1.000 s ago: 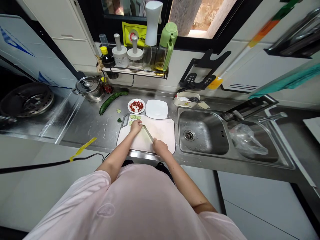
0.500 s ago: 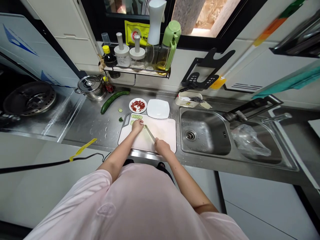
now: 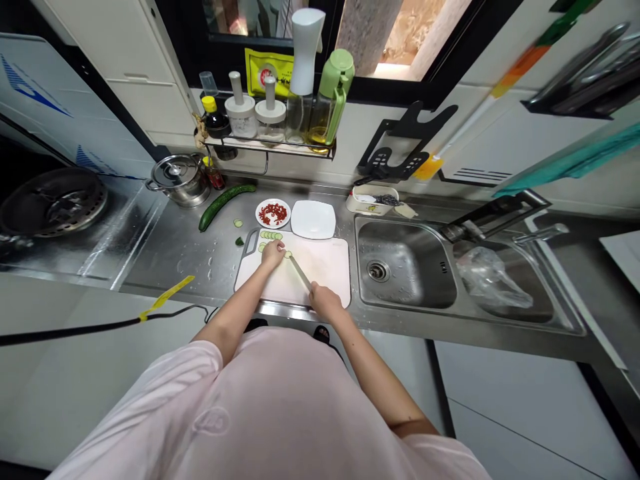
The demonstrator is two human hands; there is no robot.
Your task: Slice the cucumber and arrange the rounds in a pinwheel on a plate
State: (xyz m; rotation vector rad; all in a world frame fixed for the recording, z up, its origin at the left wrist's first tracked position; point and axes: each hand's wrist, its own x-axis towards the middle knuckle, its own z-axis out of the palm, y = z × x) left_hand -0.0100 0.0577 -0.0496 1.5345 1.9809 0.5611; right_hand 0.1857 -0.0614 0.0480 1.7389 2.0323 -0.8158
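My left hand (image 3: 273,254) presses on a short piece of cucumber at the upper left of a white cutting board (image 3: 320,267), and the fingers hide most of it. My right hand (image 3: 325,301) grips a knife (image 3: 300,273) by its handle, and the narrow blade slants up toward the cucumber. Round cucumber slices (image 3: 271,235) lie in a row above my left hand. A longer dark green cucumber (image 3: 225,205) rests on the steel counter (image 3: 170,257) beyond the board, with a loose slice (image 3: 238,223) near it.
A small plate of chopped red food (image 3: 273,213) and a white square plate (image 3: 313,219) stand behind the board. To the right is a steel double sink (image 3: 405,263), with a plastic bag (image 3: 493,280) in its far basin. A steel pot (image 3: 179,180) stands at left.
My right hand and the knife have shifted slightly to the right on the board. My left hand stays on the cucumber, and the camera view has moved a little.
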